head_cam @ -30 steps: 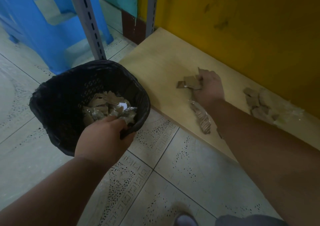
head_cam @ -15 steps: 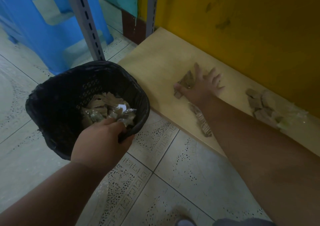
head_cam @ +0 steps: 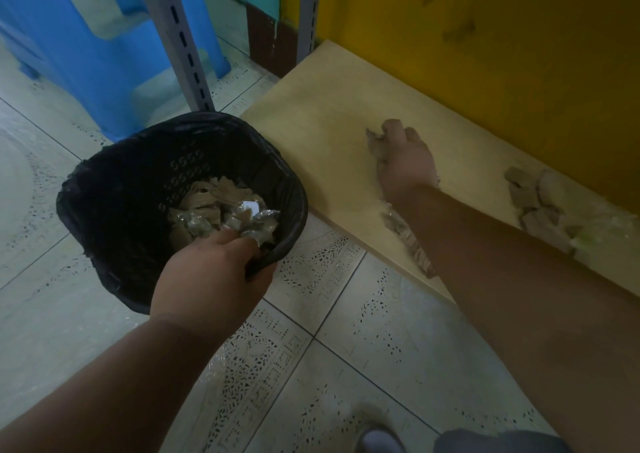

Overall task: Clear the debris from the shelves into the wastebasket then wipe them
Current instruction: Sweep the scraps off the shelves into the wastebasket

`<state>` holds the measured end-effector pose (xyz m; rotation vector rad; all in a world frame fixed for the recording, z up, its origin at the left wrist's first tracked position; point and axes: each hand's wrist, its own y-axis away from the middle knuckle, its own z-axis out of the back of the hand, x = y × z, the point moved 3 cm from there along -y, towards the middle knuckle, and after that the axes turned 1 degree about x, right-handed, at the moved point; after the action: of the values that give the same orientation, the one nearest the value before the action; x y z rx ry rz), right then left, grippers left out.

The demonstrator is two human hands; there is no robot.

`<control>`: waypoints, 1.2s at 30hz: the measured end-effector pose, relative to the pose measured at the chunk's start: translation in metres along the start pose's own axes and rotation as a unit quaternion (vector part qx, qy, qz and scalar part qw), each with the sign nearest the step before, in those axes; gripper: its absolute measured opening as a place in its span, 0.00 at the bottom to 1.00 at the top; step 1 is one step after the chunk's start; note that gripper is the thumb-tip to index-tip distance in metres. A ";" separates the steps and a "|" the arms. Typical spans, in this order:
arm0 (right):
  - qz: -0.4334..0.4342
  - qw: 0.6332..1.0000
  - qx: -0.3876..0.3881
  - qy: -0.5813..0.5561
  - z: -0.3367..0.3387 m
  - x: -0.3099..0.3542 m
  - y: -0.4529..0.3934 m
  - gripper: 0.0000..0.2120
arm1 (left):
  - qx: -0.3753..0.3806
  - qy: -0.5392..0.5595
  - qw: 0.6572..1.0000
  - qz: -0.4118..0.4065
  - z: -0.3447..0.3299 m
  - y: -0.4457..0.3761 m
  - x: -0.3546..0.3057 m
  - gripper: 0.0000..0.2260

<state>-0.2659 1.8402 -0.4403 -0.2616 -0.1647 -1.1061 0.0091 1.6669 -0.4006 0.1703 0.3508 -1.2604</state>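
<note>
My left hand [head_cam: 211, 279] grips the near rim of the black-lined wastebasket [head_cam: 114, 189], which stands on the tiled floor and holds cardboard and plastic scraps [head_cam: 221, 210]. On the low pale wooden shelf [head_cam: 318, 130] my right hand [head_cam: 405, 165] has its fingers curled round a few cardboard scraps [head_cam: 375, 144]. Under my right forearm, by the shelf's front edge, lie more cardboard pieces [head_cam: 408, 241]. Another heap of cardboard and clear plastic debris [head_cam: 540, 206] sits further right on the shelf.
Behind the shelf rises a yellow wall [head_cam: 502, 47]. Two grey slotted shelf uprights [head_cam: 180, 40] stand at the shelf's left end. A blue plastic stool [head_cam: 100, 36] is beyond the wastebasket. A shoe tip [head_cam: 377, 438] shows at the bottom.
My right hand, spread flat over the scraps half a second ago, has curled its fingers round them. The left hand still holds the wastebasket rim in the same place.
</note>
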 end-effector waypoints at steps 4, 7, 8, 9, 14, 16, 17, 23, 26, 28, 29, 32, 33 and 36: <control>-0.041 0.997 -0.022 -0.069 0.017 -0.005 0.002 0.23 | 0.009 0.002 1.000 0.008 0.000 0.001 0.001 0.09; -0.048 0.986 -0.043 -0.154 0.041 0.010 0.002 0.22 | 0.023 0.002 1.000 0.013 0.000 0.000 0.001 0.09; -0.043 0.978 -0.045 -0.199 0.052 0.024 0.004 0.22 | 0.026 0.001 1.000 0.016 0.001 0.000 0.001 0.10; -0.036 0.968 -0.046 -0.244 0.062 0.040 0.008 0.21 | 0.029 -0.001 0.999 0.018 0.002 0.000 0.000 0.11; 0.107 0.933 0.044 -0.341 0.093 0.151 0.051 0.22 | 0.052 -0.013 0.998 0.028 0.009 0.001 -0.005 0.12; 0.184 0.940 0.089 -0.274 0.083 0.189 0.059 0.22 | 0.059 -0.018 0.998 0.028 0.009 0.000 -0.006 0.12; 0.207 0.941 0.117 -0.241 0.074 0.203 0.060 0.23 | 0.064 -0.019 0.997 0.031 0.008 0.000 -0.005 0.12; 0.212 0.936 0.242 -0.143 0.036 0.218 0.058 0.40 | 0.052 -0.028 0.998 0.019 0.008 0.003 -0.004 0.14; 0.211 0.944 0.175 -0.183 0.050 0.198 0.056 0.32 | 0.042 -0.019 0.999 0.011 0.010 0.006 -0.003 0.13; 0.185 0.959 0.114 -0.183 0.058 0.169 0.056 0.26 | 0.050 -0.019 0.999 0.005 0.011 0.009 -0.003 0.13; 0.173 0.965 0.085 -0.176 0.061 0.150 0.058 0.24 | 0.059 -0.017 0.998 0.004 0.011 0.010 -0.003 0.13; 0.118 0.987 0.044 -0.099 0.064 0.080 0.068 0.24 | 0.080 -0.017 0.997 -0.007 0.008 0.017 -0.009 0.13; 0.092 0.993 0.053 -0.050 0.064 0.057 0.073 0.27 | 0.082 -0.019 0.996 -0.014 0.007 0.021 -0.012 0.13; -0.010 0.988 0.130 0.083 0.054 -0.004 0.094 0.41 | 0.088 -0.028 0.995 -0.027 0.003 0.028 -0.023 0.13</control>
<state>-0.1833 1.8987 -0.4019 0.0655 -0.1622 -1.1070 0.0306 1.6948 -0.3913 0.2764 0.1960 -1.3467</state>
